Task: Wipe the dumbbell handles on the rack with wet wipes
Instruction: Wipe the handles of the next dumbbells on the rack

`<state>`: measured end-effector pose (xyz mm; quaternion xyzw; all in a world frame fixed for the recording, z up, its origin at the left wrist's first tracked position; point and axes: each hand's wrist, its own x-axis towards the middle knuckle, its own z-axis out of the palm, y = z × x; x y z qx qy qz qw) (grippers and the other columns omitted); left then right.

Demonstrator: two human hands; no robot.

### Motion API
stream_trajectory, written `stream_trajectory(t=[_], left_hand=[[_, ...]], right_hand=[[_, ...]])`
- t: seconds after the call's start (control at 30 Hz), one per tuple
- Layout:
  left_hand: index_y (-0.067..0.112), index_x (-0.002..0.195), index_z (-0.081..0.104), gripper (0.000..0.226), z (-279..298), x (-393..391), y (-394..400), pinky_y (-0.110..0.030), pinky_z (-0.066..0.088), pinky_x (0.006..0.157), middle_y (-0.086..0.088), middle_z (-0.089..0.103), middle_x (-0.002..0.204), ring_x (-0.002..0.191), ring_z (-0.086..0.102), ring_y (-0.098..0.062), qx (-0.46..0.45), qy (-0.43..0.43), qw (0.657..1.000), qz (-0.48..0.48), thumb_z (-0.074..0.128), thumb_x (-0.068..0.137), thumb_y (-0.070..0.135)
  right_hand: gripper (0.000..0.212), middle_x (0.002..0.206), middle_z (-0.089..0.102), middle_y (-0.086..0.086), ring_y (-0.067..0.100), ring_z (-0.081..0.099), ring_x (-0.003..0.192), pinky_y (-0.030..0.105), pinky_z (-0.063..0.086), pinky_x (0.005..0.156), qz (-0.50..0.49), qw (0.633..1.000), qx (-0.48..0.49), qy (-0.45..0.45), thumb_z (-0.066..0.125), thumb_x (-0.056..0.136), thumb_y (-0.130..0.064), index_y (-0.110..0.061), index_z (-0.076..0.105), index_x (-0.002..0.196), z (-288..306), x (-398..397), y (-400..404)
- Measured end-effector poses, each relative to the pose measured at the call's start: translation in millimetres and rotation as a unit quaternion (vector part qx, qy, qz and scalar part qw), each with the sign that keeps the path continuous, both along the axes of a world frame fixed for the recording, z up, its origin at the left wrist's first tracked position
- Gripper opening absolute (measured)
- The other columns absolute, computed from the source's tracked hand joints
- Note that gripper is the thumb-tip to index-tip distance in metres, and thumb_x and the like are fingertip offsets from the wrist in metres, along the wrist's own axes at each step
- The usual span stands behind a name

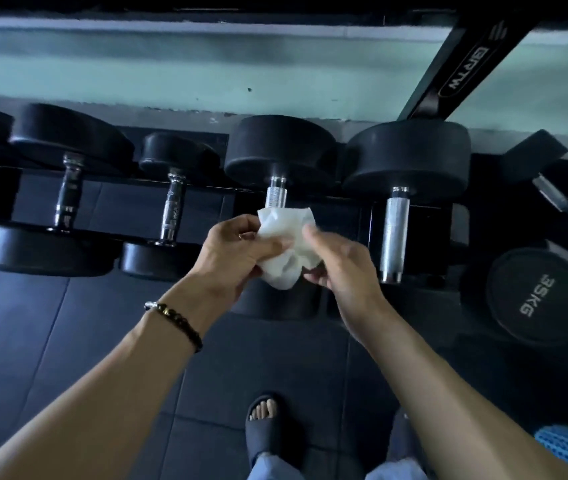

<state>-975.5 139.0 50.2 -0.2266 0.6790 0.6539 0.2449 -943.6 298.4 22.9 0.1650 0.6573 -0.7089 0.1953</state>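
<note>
Right over the middle dumbbell handle [276,195], both hands pinch one crumpled wet wipe [287,247]: left hand [237,249] and right hand [339,263].

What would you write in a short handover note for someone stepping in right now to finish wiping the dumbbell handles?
Left hand and right hand both pinch the crumpled white wet wipe, held in front of one dumbbell's handle on the rack.
The wipe is not wrapped round any handle; the neighbouring handle is bare.
Which handles are already wiped cannot be told.
Left: settle the wipe, then wipe each handle along the rack.
</note>
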Motion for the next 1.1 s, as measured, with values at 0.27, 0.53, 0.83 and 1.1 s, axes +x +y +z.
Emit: stream_trajectory(t=[0.27, 0.53, 0.83, 1.1], left_hand=[[0.014, 0.109, 0.07, 0.031, 6.8, 36.9, 86.1, -0.039, 0.062, 0.079, -0.009, 0.075, 0.097, 0.091, 0.073, -0.026, -0.065, 0.05, 0.994, -0.071, 0.081, 0.08, 0.01], [0.014, 0.093, 0.072, 0.02, -24.0, 36.7, 144.0, -0.032, 0.062, 0.068, -0.001, 0.075, 0.08, 0.074, 0.072, -0.013, -0.077, 0.075, 0.994, -0.021, 0.08, 0.079, 0.002], [-0.003, 0.097, 0.07, 0.013, -21.8, 7.0, 157.0, -0.028, 0.061, 0.073, -0.023, 0.072, 0.092, 0.08, 0.07, -0.025, 0.147, -0.044, 0.985, 0.077, 0.061, 0.089, -0.007], [0.02, 0.11, 0.07, 0.022, -63.6, 48.4, 153.0, -0.026, 0.05, 0.087, 0.007, 0.071, 0.108, 0.101, 0.064, -0.011, -0.363, 0.179, 0.911, -0.072, 0.061, 0.093, 0.03]], right_hand=[[0.006, 0.09, 0.077, 0.011, 0.027, 0.075, 0.086, 0.035, 0.062, 0.069, -0.057, 0.995, 0.036, -0.072, 0.073, 0.087, -0.015, -0.01, 0.073, 0.09, 11.7, 0.5, 88.1], [0.011, 0.087, 0.075, 0.012, 0.026, 0.075, 0.082, 0.036, 0.063, 0.071, -0.021, 0.994, 0.097, -0.051, 0.069, 0.091, -0.008, -0.016, 0.075, 0.089, -2.7, 10.3, 135.1], [0.029, 0.13, 0.055, 0.003, 0.021, 0.059, 0.11, 0.029, 0.054, 0.082, 0.218, 0.807, 0.404, 0.372, 0.068, 0.09, -0.018, -0.014, 0.071, 0.118, -14.9, 9.3, 160.2], [0.042, 0.108, 0.067, 0.009, 0.028, 0.063, 0.079, 0.036, 0.055, 0.049, 0.265, 0.686, 0.494, 0.464, 0.077, 0.068, 0.018, -0.002, 0.071, 0.105, -51.7, -14.3, 194.7]])
